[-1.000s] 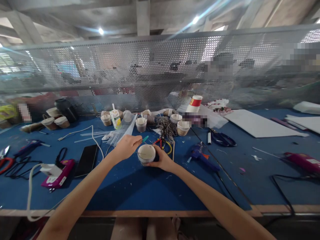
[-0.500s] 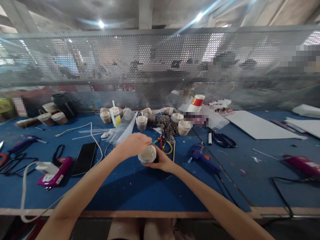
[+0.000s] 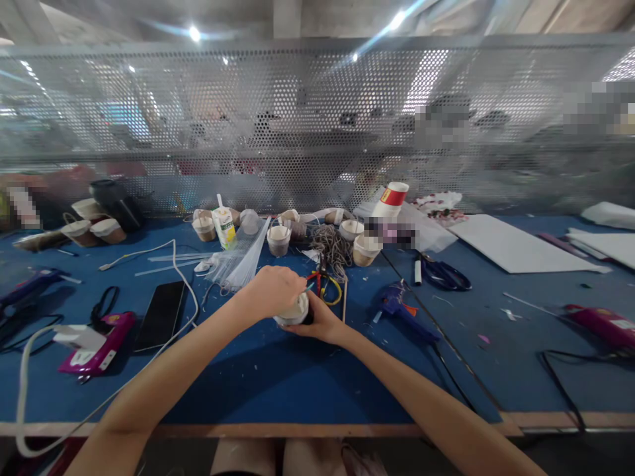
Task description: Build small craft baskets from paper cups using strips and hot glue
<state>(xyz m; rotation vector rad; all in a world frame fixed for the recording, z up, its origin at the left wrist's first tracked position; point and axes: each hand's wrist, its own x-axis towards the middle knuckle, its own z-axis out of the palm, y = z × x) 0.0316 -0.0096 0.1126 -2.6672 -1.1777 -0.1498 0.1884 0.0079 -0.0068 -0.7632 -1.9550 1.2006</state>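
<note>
Holding a small cup from its side, the right hand bends its fingers and thumb partly round it, likely so the cup won't tip. The left hand is over the cup's top with its fingers bent in close. A thin green thing pokes out by them, so it seems pinched there, but the hand hides most of it. The cup is near the middle; whether its bottom touches the blue table is hard to tell. Bare table lies between the cup and the wooden front edge, so there is room to move that way. Behind is tighter: a tool with red and yellow handles is just past the right hand, then a heap of string. The blue glue gun lies well apart, to the right.
</note>
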